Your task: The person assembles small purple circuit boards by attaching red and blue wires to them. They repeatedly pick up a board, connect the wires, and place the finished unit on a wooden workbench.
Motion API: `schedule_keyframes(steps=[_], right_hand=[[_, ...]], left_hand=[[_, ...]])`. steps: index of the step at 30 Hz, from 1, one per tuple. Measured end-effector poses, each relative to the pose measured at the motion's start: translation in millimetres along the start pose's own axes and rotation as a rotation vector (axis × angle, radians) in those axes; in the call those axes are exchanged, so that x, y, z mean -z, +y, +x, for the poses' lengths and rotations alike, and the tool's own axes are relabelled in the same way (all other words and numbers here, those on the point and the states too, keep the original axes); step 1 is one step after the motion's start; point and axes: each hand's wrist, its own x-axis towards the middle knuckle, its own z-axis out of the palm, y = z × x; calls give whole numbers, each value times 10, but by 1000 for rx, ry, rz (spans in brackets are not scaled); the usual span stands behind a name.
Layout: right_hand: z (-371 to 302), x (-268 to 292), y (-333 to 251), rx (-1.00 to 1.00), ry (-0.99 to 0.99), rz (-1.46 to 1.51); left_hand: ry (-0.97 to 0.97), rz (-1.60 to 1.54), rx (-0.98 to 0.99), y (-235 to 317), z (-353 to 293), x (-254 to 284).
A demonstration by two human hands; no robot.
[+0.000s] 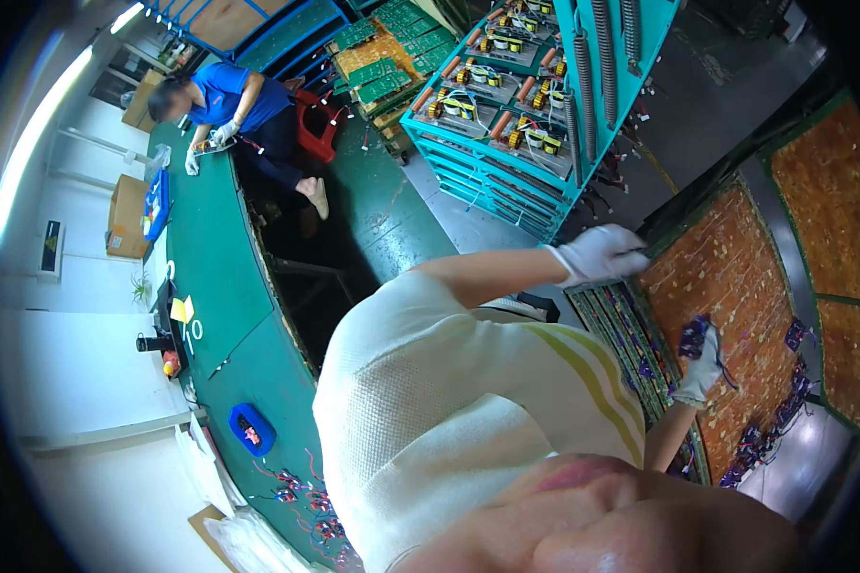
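Observation:
My right hand point(701, 375), in a pale work glove, is closed on a small purple wired circuit board point(695, 336) with a dark lead hanging beside it. It is over a brown, stained board point(726, 258). My left hand point(602, 256), in a white glove, reaches across to that board's near left edge. Its fingers are stretched forward with a small gap between them, and I see nothing in it. Beneath and between my hands lies a ribbed stack of layers point(621, 334) with purple bits along it. More purple wired boards point(769, 435) line the brown board's lower right edge.
A turquoise rack point(506, 177) holds boards with yellow and orange parts. Left, a long green bench point(215, 315) carries a blue tray point(251, 430) and several red-wired parts point(301, 497). A seated co-worker point(234, 105) handles a board at its far end, near a red stool point(317, 129).

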Motion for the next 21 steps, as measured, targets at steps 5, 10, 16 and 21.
schedule_keyframes(steps=[5, 10, 16, 21], right_hand=[[-863, -1011, -422, 363, -98, -251], [-1269, -902, -406, 204, -101, -159], [-1991, -1132, -664, 309, 136, -141], [-2360, -1098, -649, 151, 369, -469]], left_hand=[[-236, -16, -348, 504, 144, -594], [-315, -103, -310, 607, -177, -825], [-97, -28, -385, 640, -724, -1126], [71, 129, -326, 1040, -1290, -792]])
